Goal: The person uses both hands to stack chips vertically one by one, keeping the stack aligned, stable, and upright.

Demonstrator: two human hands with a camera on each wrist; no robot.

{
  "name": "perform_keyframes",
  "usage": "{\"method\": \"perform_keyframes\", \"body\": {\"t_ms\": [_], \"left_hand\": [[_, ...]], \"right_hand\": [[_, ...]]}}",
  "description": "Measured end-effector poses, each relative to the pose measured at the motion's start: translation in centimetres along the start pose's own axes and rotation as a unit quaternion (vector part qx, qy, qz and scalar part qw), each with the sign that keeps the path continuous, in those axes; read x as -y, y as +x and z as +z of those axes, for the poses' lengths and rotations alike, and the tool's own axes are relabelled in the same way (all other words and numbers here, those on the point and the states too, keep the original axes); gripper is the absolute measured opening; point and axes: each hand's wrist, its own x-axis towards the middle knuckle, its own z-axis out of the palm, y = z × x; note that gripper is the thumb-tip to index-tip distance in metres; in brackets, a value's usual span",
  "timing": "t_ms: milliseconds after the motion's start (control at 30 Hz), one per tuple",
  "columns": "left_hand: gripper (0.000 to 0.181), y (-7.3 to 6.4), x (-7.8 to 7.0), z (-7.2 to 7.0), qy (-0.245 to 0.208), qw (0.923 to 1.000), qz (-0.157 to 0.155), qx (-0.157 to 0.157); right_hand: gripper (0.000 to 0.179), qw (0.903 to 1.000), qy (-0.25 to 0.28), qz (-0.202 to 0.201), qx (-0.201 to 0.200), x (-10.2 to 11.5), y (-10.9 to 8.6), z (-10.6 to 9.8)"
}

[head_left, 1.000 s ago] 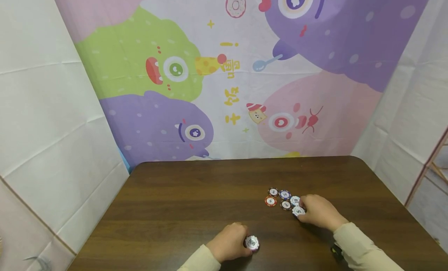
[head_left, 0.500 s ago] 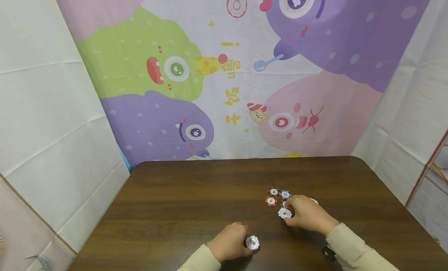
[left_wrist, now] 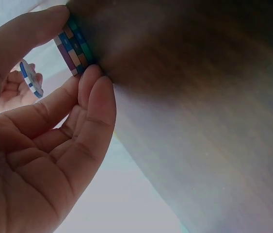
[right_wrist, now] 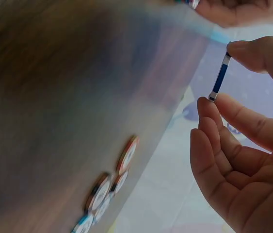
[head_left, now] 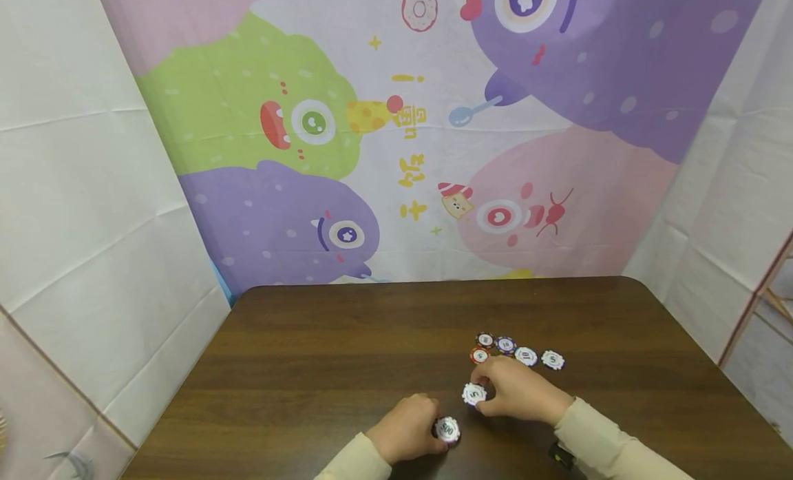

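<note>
My left hand (head_left: 405, 428) grips a short stack of poker chips (head_left: 447, 431) by its edges, a white 500 face on top. The left wrist view shows the layered rims of this stack (left_wrist: 75, 48) between thumb and fingers, right at the tabletop. To its right, my right hand (head_left: 526, 392) pinches a single white poker chip (head_left: 473, 394) marked 5, with blue edge patches. In the right wrist view this chip (right_wrist: 219, 75) is edge-on between thumb and fingertips, apart from the left hand's stack.
Beyond the right hand lie loose chips: a black one (head_left: 485, 340), a blue one (head_left: 505, 344), a red one (head_left: 480, 355) and white ones (head_left: 526, 357), the 5 chip (head_left: 553, 359) lying apart. My right hand partly covers this group. The brown table (head_left: 297, 349) ends at a cartoon-printed cloth (head_left: 409, 246).
My right hand has carried the white 5 chip leftward and nearer, from beside the loose chips toward the left hand. Another white 5 chip is now uncovered. The left hand stays put.
</note>
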Motion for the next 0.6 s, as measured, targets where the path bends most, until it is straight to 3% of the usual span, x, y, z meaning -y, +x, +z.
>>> {"method": "perform_keyframes", "body": {"t_ms": [233, 600], "left_hand": [[0.024, -0.1, -0.1, 0.0, -0.022, 0.9998, -0.004, 0.001], [0.025, -0.1, 0.0, 0.1, -0.017, 0.9999, -0.001, -0.001]], "right_hand": [[0.022, 0.9997, 0.007, -0.011, 0.022, 1.2, 0.5, 1.0], [0.021, 0.9985, 0.011, -0.041, 0.035, 2.4, 0.7, 2.2]]}}
